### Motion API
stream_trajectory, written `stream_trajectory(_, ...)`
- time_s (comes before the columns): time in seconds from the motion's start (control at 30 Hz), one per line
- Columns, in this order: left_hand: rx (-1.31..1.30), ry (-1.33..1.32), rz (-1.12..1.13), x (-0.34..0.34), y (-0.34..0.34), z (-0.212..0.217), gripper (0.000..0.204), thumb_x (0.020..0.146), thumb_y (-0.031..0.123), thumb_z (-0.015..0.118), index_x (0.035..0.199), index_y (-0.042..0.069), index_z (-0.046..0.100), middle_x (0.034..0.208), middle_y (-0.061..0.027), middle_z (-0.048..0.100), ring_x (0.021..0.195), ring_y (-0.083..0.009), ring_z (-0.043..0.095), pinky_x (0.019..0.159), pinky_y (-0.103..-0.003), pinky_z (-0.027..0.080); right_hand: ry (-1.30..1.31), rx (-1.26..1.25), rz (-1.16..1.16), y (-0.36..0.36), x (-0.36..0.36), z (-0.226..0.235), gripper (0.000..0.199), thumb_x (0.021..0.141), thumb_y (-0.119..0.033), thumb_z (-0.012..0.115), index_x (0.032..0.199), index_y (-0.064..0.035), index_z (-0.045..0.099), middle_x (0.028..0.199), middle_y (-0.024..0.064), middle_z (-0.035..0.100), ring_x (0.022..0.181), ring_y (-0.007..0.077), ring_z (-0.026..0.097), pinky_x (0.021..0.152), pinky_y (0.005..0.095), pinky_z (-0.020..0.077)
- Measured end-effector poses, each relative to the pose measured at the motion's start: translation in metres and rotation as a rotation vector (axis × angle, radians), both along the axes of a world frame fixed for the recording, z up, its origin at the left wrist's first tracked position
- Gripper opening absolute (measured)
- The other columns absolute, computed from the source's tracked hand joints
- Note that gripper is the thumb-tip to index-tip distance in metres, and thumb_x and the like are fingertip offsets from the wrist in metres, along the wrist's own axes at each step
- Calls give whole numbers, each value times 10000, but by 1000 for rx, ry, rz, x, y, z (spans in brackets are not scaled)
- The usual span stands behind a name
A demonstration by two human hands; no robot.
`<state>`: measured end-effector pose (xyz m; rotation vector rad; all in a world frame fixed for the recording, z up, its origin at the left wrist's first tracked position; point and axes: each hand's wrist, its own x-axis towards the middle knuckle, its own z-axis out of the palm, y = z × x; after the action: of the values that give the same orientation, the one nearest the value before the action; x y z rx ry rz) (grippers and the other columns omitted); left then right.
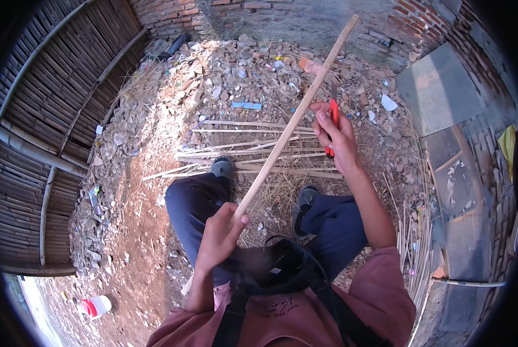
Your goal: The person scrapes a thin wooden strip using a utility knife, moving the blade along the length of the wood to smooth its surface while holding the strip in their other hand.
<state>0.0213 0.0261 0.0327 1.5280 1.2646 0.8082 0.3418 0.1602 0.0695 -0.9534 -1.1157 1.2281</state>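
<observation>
A long pale bamboo strip (293,120) runs slantwise in front of me, from near my lap up toward the far wall. My left hand (218,232) is wrapped round its lower part, the thumb lying along it. In my right hand (340,137) is a red and black utility knife (334,110), its thin blade pointing away from me. The right index finger reaches to the strip's edge; whether it touches cannot be made out. Beyond my feet, several split bamboo strips (244,152) lie across the ground.
Rubble and litter (230,75) cover the ground toward a brick wall (264,17). A woven bamboo wall (45,75) stands at left, grey panels (438,87) lean at right. A red and white container (97,306) sits at lower left. Thin sticks (406,243) lie beside my right arm.
</observation>
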Motion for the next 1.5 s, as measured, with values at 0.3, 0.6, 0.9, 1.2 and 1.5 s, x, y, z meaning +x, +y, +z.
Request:
stream_trajectory(0.3,-218,-349,6,4,10,9,245,1137,291,565,1122,46,584,700,92,434,563,-9,367,491,-207,281,-359,203,138,-26,-25,-6,306,1020,-292,716,1190,-48,642,902,4,666,784,90,616,711,293,498)
stream_trajectory(0.6,-27,-257,52,20,21,25,197,1053,188,695,1121,16,629,808,47,568,731,-50,473,663,-243,412,-799,658,190,-57,-80,-25,290,996,-330,750,1104,-73,670,875,110,759,726,306,757,615,402,575)
stream_trajectory(0.9,-49,-273,68,20,22,20,220,1018,154,748,1147,22,628,768,37,570,710,-34,449,620,-242,384,-873,800,105,-64,-89,-32,261,977,-288,762,1106,-82,669,860,86,745,679,273,747,567,397,578)
stream_trajectory(1.2,-44,-388,5,18,24,24,245,1048,130,717,1206,47,550,877,63,559,706,10,456,584,-178,353,-908,814,135,-67,-90,-32,256,973,-262,763,1132,-88,666,839,80,734,668,252,744,540,379,577)
stream_trajectory(1.5,-80,-496,0,16,25,23,370,995,47,762,1256,23,501,1006,11,625,854,-6,561,701,-167,447,-907,827,114,-68,-92,-36,285,959,-270,771,1158,-94,666,821,69,728,648,248,737,518,375,566)
